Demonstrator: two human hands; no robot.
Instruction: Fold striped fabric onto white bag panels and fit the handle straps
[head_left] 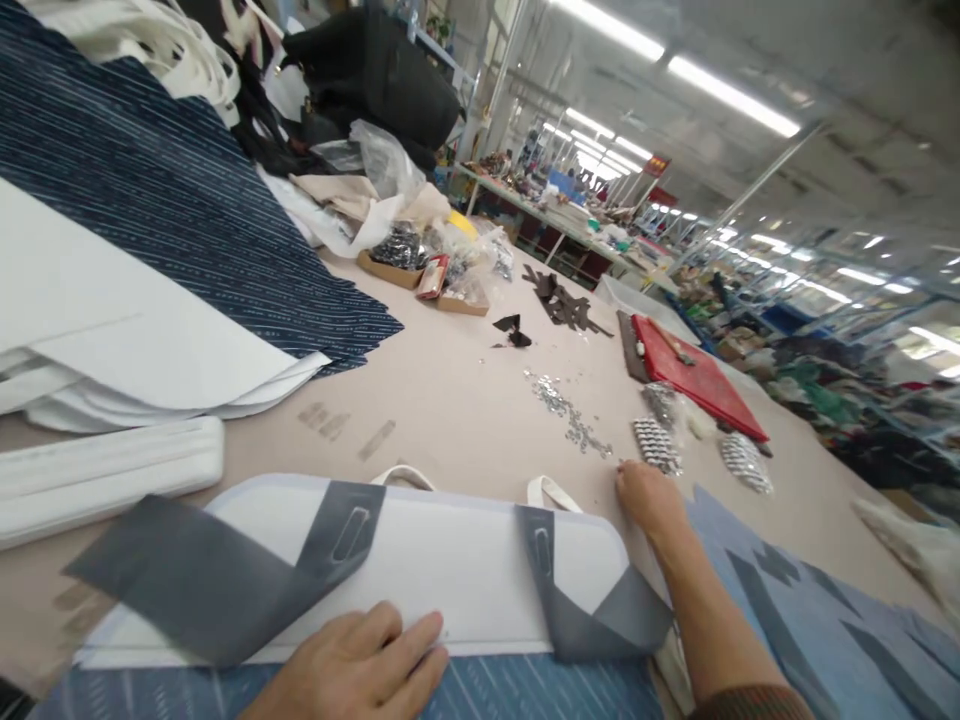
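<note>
A white fabric bag panel with grey straps lies flat on the beige table in front of me. My left hand rests flat on its near edge, fingers stretched out. My right hand reaches forward past the panel's right end, beside a scatter of small silver metal pieces and a packed strip of them. Its fingers are curled down on the table; whether they pinch anything is hidden.
Navy striped cloth and white sheets lie at the left. A red board, dark leather scraps and cardboard trays of hardware sit further back. Blue patterned fabric lies at the right. Other worktables stretch behind.
</note>
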